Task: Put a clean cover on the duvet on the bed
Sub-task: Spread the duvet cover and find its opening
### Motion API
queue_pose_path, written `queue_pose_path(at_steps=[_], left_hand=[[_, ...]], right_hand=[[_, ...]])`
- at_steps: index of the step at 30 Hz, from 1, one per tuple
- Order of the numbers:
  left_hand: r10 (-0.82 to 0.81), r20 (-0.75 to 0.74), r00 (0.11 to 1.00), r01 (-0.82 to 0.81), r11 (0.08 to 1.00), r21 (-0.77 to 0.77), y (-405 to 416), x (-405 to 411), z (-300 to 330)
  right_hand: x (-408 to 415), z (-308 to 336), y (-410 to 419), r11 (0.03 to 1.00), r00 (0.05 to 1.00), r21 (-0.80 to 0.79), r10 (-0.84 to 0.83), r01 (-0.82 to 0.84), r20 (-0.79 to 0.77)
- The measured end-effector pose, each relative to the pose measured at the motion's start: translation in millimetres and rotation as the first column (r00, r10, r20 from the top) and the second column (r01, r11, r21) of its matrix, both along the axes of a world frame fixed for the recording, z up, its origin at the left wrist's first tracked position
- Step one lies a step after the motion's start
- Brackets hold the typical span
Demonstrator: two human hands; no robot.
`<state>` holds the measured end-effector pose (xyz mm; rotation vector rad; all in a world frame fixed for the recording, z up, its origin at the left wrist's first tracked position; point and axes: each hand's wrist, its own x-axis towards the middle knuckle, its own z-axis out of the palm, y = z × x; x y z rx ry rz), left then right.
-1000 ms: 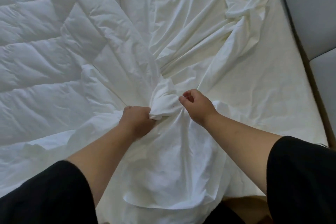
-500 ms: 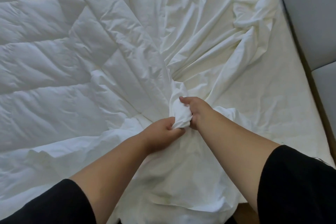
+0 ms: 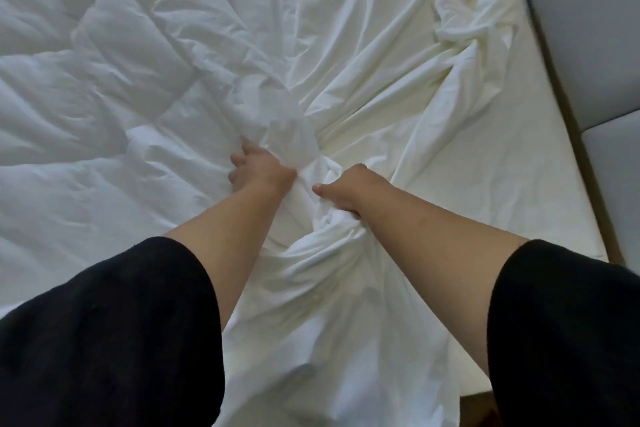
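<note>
A white quilted duvet [image 3: 86,87] covers the left half of the bed. A thin, creased white cover [image 3: 398,55] spreads over the right half and drapes toward me. At the bed's middle the cover is bunched into a knot of folds. My left hand [image 3: 258,170] grips the far side of that bunch, fingers curled into the cloth. My right hand [image 3: 344,189] clutches the near side of it, right beside the left. Both forearms reach out from black sleeves.
A grey padded headboard [image 3: 581,28] in two panels runs along the right edge, with a brown wooden strip [image 3: 588,184] between it and the mattress. Loose cover cloth hangs over the bed's near edge between my arms.
Both hands have pushed farther onto the bed with the bunched cover. The left hand moved ahead to a new grip on the far side of the bunch, and the view leaned forward.
</note>
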<state>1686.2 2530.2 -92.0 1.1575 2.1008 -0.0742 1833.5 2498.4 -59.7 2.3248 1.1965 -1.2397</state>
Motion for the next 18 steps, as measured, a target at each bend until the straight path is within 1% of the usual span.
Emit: queue_pose_path(at_steps=[3, 5, 6, 8, 10, 12, 13, 16, 18], left_hand=[[-0.025, 0.05, 0.998, 0.021, 0.996, 0.082, -12, -2, -10], [-0.073, 0.076, 0.994, 0.058, 0.982, 0.178, -23, -10, -7], [-0.094, 0.099, 0.991, 0.072, 0.975, 0.209, -28, -15, -3], [-0.151, 0.14, 0.978, 0.114, 0.963, 0.243, -38, -25, 11], [-0.219, 0.198, 0.955, 0.17, 0.956, 0.239, -51, -30, 31], [-0.322, 0.24, 0.916, 0.27, 0.936, 0.226, -65, -30, 57], [-0.389, 0.237, 0.89, 0.343, 0.914, 0.216, -73, -30, 70], [-0.542, 0.245, 0.804, 0.52, 0.84, 0.153, -94, -32, 104], [-0.639, 0.276, 0.718, 0.633, 0.764, 0.121, -106, -34, 132]], right_hand=[[-1, -25, 1, 0.998, 0.998, -0.06, 0.023, -0.02, 0.053], [4, -31, -6, 0.999, 1.0, 0.027, 0.022, -0.022, 0.022], [8, -29, -10, 0.996, 1.0, 0.089, -0.016, 0.016, -0.011], [15, -17, -17, 0.969, 0.985, 0.192, -0.134, 0.153, -0.11], [16, 6, -24, 0.918, 0.958, 0.305, -0.197, 0.254, -0.206], [11, 39, -26, 0.866, 0.94, 0.398, -0.202, 0.302, -0.274], [8, 57, -27, 0.848, 0.937, 0.431, -0.193, 0.308, -0.291], [-4, 106, -32, 0.831, 0.965, 0.513, -0.101, 0.215, -0.242], [-9, 136, -32, 0.813, 0.982, 0.565, -0.046, 0.143, -0.182]])
